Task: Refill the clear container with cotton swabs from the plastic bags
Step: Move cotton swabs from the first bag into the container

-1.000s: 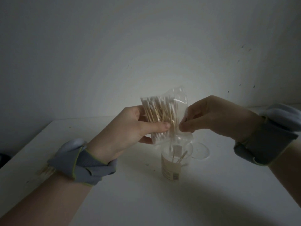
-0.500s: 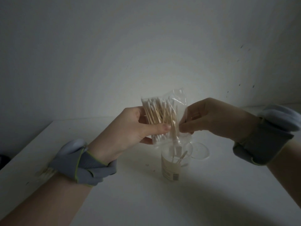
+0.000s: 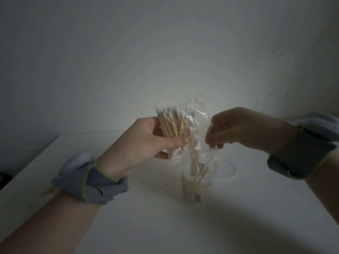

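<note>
A clear plastic bag (image 3: 199,123) of wooden-stick cotton swabs (image 3: 172,125) hangs upright just above the clear container (image 3: 192,187). My left hand (image 3: 145,143) grips the bag's left side, thumb across the swab bundle. My right hand (image 3: 236,127) pinches the bag's right edge, pulling the plastic open sideways. Several swabs slide out of the bag's bottom into the container, which stands on the white table (image 3: 146,217) with a paper label on its front and a few swabs inside.
The container's round clear lid (image 3: 224,168) lies on the table just right of the container, under my right hand. A pale wall rises close behind. The table's left edge runs diagonally at the left; a small pale bundle (image 3: 48,192) lies behind my left wrist.
My right hand has drawn the bag's edge to the right, spreading the plastic wider. More swabs have slipped down from the bag into the container.
</note>
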`<move>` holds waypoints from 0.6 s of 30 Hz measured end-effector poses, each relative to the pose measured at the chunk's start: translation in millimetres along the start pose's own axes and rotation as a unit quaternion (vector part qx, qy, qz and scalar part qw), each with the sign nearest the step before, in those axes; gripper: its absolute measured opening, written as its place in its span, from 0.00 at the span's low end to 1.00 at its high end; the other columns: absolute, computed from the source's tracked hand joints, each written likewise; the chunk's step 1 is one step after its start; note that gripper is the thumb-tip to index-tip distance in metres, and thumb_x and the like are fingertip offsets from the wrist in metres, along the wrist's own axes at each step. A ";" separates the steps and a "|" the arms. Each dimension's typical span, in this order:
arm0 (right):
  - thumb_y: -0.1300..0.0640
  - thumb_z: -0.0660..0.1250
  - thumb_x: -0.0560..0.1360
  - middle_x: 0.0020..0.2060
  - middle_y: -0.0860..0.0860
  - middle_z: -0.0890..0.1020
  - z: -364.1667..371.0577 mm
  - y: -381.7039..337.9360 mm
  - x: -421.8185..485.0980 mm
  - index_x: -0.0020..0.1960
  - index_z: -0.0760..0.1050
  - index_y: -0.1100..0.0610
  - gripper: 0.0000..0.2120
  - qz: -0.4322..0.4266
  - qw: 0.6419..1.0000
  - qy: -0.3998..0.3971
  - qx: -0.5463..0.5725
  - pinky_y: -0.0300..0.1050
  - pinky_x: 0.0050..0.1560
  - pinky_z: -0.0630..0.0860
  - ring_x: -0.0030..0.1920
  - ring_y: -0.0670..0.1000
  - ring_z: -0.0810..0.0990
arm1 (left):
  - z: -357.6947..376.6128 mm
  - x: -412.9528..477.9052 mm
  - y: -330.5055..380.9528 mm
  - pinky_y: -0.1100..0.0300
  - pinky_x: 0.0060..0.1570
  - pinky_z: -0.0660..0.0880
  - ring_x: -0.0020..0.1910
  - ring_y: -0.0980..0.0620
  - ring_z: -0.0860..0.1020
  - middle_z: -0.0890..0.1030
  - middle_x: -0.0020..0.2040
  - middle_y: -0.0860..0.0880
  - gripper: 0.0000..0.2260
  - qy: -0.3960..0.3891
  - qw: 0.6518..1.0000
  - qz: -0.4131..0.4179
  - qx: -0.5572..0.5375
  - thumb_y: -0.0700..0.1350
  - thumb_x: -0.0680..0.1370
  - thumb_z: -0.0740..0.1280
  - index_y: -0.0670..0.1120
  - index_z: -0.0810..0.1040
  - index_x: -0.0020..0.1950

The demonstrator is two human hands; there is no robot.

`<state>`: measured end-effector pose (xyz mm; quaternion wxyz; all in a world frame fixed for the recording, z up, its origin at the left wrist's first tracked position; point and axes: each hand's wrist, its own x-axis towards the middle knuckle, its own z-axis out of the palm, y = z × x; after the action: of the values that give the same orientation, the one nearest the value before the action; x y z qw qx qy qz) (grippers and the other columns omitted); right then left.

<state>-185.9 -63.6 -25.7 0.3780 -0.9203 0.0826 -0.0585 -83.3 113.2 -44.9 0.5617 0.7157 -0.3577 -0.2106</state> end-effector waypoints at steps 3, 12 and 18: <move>0.57 0.71 0.68 0.31 0.42 0.83 1.1 -1.4 -0.8 0.36 0.79 0.51 0.03 -0.001 1.000 -0.005 0.001 0.38 0.47 0.74 0.33 0.40 0.80 | -0.8 -1.2 1.6 0.65 0.36 0.80 0.38 0.60 0.83 0.86 0.40 0.53 0.07 -0.011 1.000 0.006 0.007 0.42 0.67 0.74 0.50 0.81 0.43; 0.58 0.73 0.65 0.34 0.47 0.85 4.8 -6.1 -3.9 0.37 0.82 0.50 0.04 -0.030 0.999 -0.020 0.013 0.35 0.46 0.78 0.36 0.46 0.82 | 4.9 -2.7 0.5 0.65 0.36 0.79 0.39 0.57 0.84 0.86 0.41 0.52 0.10 -0.035 0.999 0.016 -0.004 0.44 0.64 0.74 0.48 0.82 0.44; 0.47 0.72 0.60 0.36 0.50 0.84 -2.4 -6.5 -5.1 0.31 0.81 0.47 0.04 -0.009 1.000 0.019 -0.023 0.53 0.56 0.75 0.41 0.51 0.82 | -3.4 -0.5 1.2 0.61 0.41 0.81 0.41 0.56 0.84 0.86 0.42 0.51 0.12 -0.019 1.000 0.017 0.000 0.47 0.61 0.73 0.49 0.82 0.43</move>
<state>-190.6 -59.7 -19.7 0.3545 -0.9281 0.0829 -0.0777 -81.6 115.6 -42.9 0.5581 0.7056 -0.3804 -0.2144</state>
